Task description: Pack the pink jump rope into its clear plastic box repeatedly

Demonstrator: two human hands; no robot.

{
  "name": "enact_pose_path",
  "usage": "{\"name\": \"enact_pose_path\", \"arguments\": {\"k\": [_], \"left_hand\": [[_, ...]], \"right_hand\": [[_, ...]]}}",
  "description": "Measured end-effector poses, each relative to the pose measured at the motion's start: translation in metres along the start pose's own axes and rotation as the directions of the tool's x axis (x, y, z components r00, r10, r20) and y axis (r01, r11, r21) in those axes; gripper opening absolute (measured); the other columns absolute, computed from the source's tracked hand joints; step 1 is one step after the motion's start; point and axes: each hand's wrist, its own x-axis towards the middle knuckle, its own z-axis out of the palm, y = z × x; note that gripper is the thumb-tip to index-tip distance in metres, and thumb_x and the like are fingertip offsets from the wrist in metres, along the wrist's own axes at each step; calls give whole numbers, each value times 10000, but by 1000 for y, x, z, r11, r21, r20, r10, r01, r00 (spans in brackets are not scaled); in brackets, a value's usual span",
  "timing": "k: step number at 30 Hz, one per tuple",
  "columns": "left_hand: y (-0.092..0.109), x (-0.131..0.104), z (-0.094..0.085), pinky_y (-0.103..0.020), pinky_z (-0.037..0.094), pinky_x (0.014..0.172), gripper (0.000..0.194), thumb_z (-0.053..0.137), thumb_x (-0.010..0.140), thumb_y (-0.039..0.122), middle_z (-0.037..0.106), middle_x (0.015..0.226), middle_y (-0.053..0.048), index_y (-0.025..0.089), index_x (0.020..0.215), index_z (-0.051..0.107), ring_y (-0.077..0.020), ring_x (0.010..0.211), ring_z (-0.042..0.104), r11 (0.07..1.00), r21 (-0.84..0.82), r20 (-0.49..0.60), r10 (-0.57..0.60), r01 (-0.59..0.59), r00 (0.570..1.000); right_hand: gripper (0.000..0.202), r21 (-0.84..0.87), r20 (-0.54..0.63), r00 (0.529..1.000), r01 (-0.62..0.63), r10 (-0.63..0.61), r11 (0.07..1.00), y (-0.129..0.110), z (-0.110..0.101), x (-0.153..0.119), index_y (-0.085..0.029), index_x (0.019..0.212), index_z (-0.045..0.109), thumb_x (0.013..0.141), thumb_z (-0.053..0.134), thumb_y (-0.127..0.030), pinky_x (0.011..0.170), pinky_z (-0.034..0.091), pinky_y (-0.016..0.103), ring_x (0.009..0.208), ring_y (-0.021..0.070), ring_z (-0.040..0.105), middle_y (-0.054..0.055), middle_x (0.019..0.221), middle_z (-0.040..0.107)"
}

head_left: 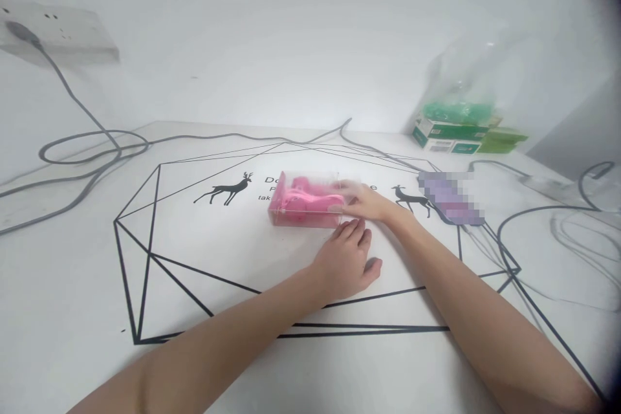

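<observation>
A clear plastic box with a pink base and a pink end lies on the white table, a pink object inside it. What the pink object is, I cannot make out. My right hand grips the box's right end, with fingertips at the far side and the thumb nearer me. Just in front of that end, my left hand rests palm down, fingers stretched out and thumb apart, holding nothing. Its fingertips are close to the box's front right corner; whether they touch it I cannot tell.
A phone with a blurred-out face lies to the right on the printed mat. Green-and-white boxes under a clear plastic bag stand against the wall. Grey cables run along the table's back from a wall socket.
</observation>
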Motion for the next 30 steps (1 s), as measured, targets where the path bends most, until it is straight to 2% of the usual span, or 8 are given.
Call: {"name": "enact_pose_path", "arguments": {"k": [3, 5, 8, 12, 17, 23, 27, 30], "left_hand": [[-1, 0, 1, -444, 364, 1110, 543, 457, 931, 424, 525, 1399, -239, 19, 1279, 562, -337, 1322, 477, 1000, 3, -11, 2, -2, 1000], [-1, 0, 0, -446, 343, 1126, 544, 457, 933, 419, 524, 1398, -240, 16, 1284, 559, -333, 1329, 469, 1000, 1, -9, 10, -10, 1000], [-1, 1, -1, -448, 309, 1149, 543, 452, 938, 406, 535, 1387, -236, 11, 1296, 550, -326, 1336, 461, 1000, -10, 4, 14, -14, 1000], [0, 2, -3, -440, 306, 1152, 544, 443, 940, 416, 554, 1365, -235, 10, 1284, 558, -323, 1328, 470, 1000, -13, 6, 6, -5, 1000], [0, 0, 0, -432, 301, 1157, 541, 434, 943, 429, 561, 1364, -218, 30, 1288, 556, -310, 1334, 465, 1000, -6, -16, 12, -12, 1000], [-2, -1, 2, -433, 311, 1151, 536, 434, 945, 426, 561, 1359, -224, 27, 1281, 559, -314, 1332, 463, 1000, 1, -24, 17, -17, 1000], [-1, -1, 2, -435, 338, 1133, 548, 429, 950, 431, 544, 1379, -230, 20, 1291, 549, -325, 1340, 456, 1000, 8, -24, 11, -11, 1000], [-1, -1, 2, -439, 342, 1129, 540, 430, 951, 426, 535, 1390, -230, 24, 1291, 547, -324, 1350, 447, 1000, -1, -24, 15, -15, 1000]], "right_hand": [[421, -32, -13, 1000, -7, 6, 999, -4, -1, -1, -307, 1268, 652, 892, 600, -490, 745, 537, 303, 928, 214, 653, 48, 1198, 648], [483, -15, -19, 1000, -3, 3, 1000, -5, 1, -3, -325, 1353, 579, 898, 595, -486, 751, 542, 310, 965, 221, 651, 50, 1258, 625], [527, 34, -39, 999, 35, -33, 999, -6, 4, -3, -305, 1388, 547, 895, 602, -485, 810, 551, 337, 1104, 258, 622, 69, 1393, 551], [498, 53, -54, 995, 92, -89, 994, -3, 8, -4, -324, 1393, 540, 913, 591, -443, 1007, 475, 409, 1332, 293, 476, 57, 1493, 472], [448, 77, -22, 998, 58, -57, 995, 2, 9, -6, -330, 1326, 607, 887, 628, -413, 898, 538, 368, 1179, 266, 608, 55, 1526, 436], [418, 80, -35, 998, 63, -61, 995, -2, 6, -8, -344, 1278, 646, 862, 664, -385, 895, 535, 369, 1110, 256, 651, 41, 1490, 489], [394, 100, -64, 998, 5, 1, 995, -3, 6, -8, -343, 1221, 688, 829, 702, -379, 864, 546, 364, 1013, 249, 691, 31, 1442, 544], [376, 114, -85, 996, -19, 28, 993, -3, 6, -9, -325, 1181, 717, 808, 722, -374, 876, 543, 363, 1023, 264, 695, 36, 1413, 570]]}}
